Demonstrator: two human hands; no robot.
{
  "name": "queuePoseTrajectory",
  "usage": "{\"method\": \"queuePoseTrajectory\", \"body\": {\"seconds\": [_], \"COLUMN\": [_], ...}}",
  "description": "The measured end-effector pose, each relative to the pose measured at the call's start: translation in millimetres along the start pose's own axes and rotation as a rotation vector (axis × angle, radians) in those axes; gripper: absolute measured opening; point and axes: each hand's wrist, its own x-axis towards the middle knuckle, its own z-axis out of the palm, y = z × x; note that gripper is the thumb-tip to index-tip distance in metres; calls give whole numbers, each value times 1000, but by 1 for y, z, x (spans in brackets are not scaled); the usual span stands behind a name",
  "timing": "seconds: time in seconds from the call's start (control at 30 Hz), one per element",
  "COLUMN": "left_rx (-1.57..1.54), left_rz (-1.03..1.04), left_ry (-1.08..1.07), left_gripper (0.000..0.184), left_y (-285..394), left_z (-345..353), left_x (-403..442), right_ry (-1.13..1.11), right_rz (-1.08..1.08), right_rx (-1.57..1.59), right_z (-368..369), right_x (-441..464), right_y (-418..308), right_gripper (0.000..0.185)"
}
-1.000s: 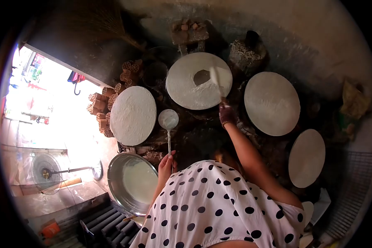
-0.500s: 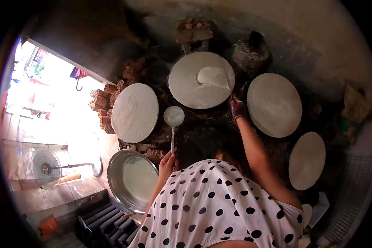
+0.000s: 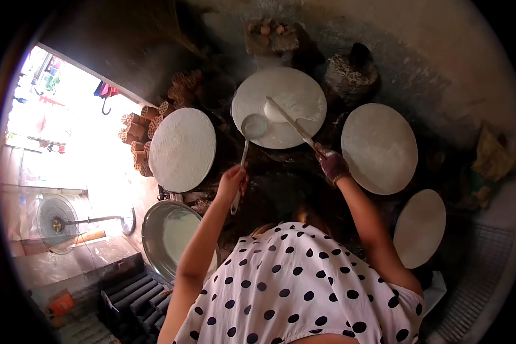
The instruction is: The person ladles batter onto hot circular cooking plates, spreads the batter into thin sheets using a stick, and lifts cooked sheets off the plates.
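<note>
My left hand (image 3: 231,183) is closed around the handle of a long ladle (image 3: 254,126). The ladle's round bowl is over the lower left edge of the middle round griddle (image 3: 252,92); contact with the surface is unclear. In a dark glove, my right hand (image 3: 333,166) grips a flat wooden stick (image 3: 292,122) that slants up and left across that griddle. Its tip lies by a small pool of white batter (image 3: 273,114), with wet smears trailing to the right. A thin pale layer covers the surface around it.
Round white-topped griddles stand at left (image 3: 183,150), right (image 3: 379,149) and lower right (image 3: 420,229). A metal basin (image 3: 149,252) of white liquid sits lower left, beside black cylinders (image 3: 135,298). Perforated brown briquettes (image 3: 136,127) are stacked behind the left griddle. A fan (image 3: 57,224) stands far left.
My left hand has moved up, bringing the ladle from beside the middle griddle to over its edge. The stick has swung left from the right side, and the batter pool looks smaller.
</note>
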Motion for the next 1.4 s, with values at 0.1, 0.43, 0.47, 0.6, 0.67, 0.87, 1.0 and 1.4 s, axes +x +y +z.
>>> {"method": "queuePoseTrajectory", "body": {"seconds": [0.1, 0.43, 0.47, 0.6, 0.67, 0.87, 1.0, 1.4], "left_rx": [75, -640, -632, -623, -655, -639, -430, -475], "left_rz": [48, -225, -225, -19, -78, -232, -137, -379], "left_ry": [6, -65, -75, -75, -127, -37, -47, -58], "left_gripper": [21, 20, 20, 31, 32, 34, 34, 30], "left_y": [13, 29, 35, 55, 65, 36, 12, -49], "left_z": [10, 37, 34, 25, 21, -10, -41, -102], "left_x": [44, 79, 59, -19, -19, -68, -140, -187], "right_ry": [169, -32, 57, 165, 106, 140, 125, 333], "right_rz": [-112, 274, 31, 222, 49, 503, -34, 118], "right_rx": [-335, 224, 237, -45, -110, -12, -416, -849], "right_z": [13, 135, 102, 52, 92, 69, 102, 106], "right_x": [-24, 9, 4, 20, 41, 22, -35, -54], "right_y": [26, 50, 27, -3, 45, -30, -3, -13], "right_gripper": [37, 38, 39, 41, 45, 54, 36, 32]}}
